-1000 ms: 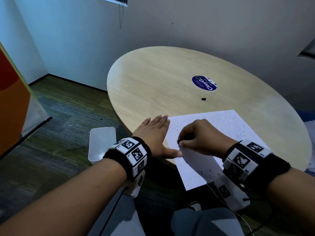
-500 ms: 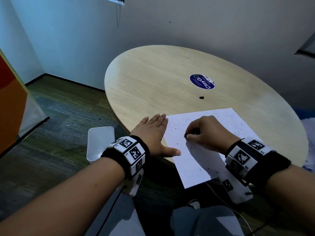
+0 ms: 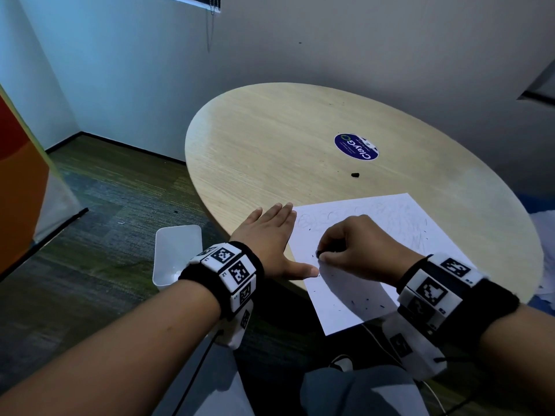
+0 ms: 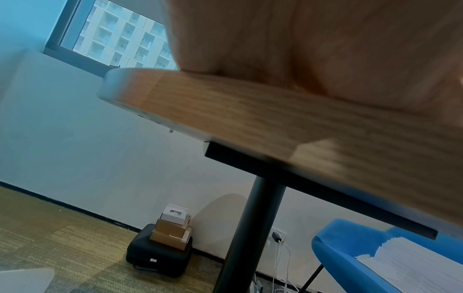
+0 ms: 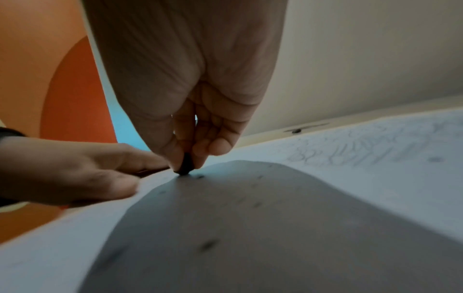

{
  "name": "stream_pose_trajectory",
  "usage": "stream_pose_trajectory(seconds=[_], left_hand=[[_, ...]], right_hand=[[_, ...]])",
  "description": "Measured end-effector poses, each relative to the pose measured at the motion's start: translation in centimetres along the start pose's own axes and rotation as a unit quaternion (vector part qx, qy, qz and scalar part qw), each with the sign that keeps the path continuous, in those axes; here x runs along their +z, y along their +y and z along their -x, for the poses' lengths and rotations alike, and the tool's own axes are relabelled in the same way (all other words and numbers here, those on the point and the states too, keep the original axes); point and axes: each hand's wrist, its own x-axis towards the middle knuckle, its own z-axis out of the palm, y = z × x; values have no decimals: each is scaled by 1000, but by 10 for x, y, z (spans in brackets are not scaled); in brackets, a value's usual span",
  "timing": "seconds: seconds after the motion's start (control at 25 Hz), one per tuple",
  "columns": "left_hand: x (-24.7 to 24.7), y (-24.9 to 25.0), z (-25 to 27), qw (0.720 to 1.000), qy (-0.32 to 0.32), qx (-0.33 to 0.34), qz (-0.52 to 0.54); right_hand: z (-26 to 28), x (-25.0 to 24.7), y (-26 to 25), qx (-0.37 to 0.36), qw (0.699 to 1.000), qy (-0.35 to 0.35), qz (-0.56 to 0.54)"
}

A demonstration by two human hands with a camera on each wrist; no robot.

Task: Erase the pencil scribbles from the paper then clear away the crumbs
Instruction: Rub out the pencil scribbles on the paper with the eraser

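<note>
A white sheet of paper (image 3: 390, 235) lies at the near edge of the round wooden table (image 3: 285, 139), its near corner hanging over the edge. Faint pencil scribbles (image 3: 399, 217) cover its far part, and dark eraser crumbs (image 3: 366, 301) dot its near part. My right hand (image 3: 354, 250) pinches a small black eraser (image 5: 186, 164) and presses its tip onto the paper (image 5: 375, 168). My left hand (image 3: 270, 235) lies flat with straight fingers at the sheet's left edge, thumb (image 5: 110, 184) on the paper.
A small black bit (image 3: 355, 175) and a round blue sticker (image 3: 356, 147) lie farther out on the table. A white bin (image 3: 175, 253) stands on the carpet to the left of the table edge. Under the table are a black post (image 4: 250, 234), stacked boxes (image 4: 172, 228) and a blue chair (image 4: 375, 257) holding paper.
My right hand with the eraser has rubbed back and forth across the sheet's left part, right and then back left. The left hand stays flat in place.
</note>
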Motion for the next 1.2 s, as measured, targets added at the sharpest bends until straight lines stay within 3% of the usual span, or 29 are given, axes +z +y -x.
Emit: stream_pose_trajectory(seconds=[0.08,0.24,0.44,0.6,0.76,0.92,1.08,1.2], left_hand=[[0,-1,-1,1000,0,1,0],[0,0,-1,1000,0,1,3],[2,-2,-2,1000,10,7,7],[3,-1,-2,1000,5,4,9],[4,-3,-3,1000,8,7,12],[3,-1,-3,1000,7,7,10],[3,-3,-2,1000,12,9,14],[4,-3,-3,1000,10,8,10]], right_hand=[[-3,-1,-1,-6,1000,-11,-4],[-26,-12,15,83,994,77,3],[-25,6,-11,-6,1000,6,-6],[-43,-8,6,56,996,72,-8],[-37,5,-9,-2,1000,16,-20],[-50,-5,6,48,995,89,-7],[-43,7,-10,-11,999,26,-15],[-52,1,-3,19,998,62,-8]])
